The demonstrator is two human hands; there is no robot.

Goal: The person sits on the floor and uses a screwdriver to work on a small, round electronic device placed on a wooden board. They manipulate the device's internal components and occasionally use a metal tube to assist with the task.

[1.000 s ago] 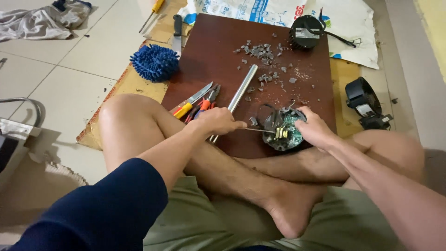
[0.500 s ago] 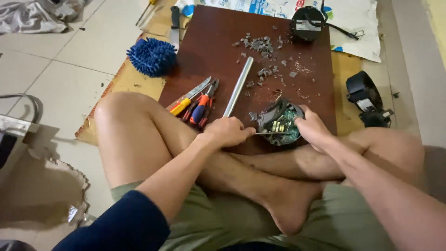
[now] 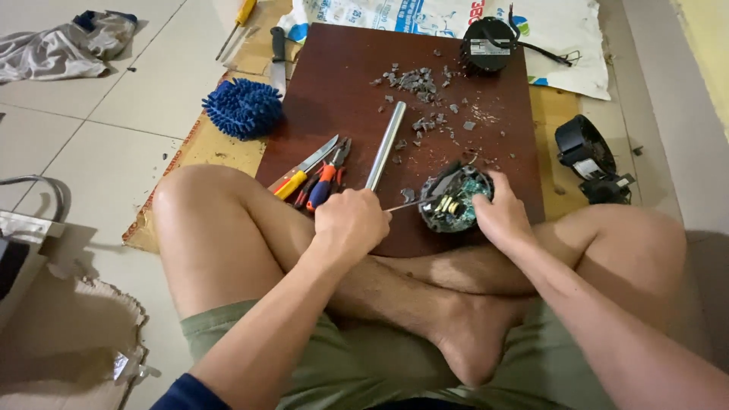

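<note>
Your left hand is clenched around a thin metal tool whose tip reaches into the round circuit assembly; your right hand grips that assembly at the near edge of the dark brown board. Left of the tool lie pliers, a yellow-handled knife and a steel rod. Grey fragments litter the far side, beside a black round housing. A white printed sack lies beyond, cut off. The tool's handle is hidden.

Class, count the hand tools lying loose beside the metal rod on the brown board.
2: a yellow-handled blade and red-and-blue pliers, side by side left of the rod. More may hide under the left hand.
</note>
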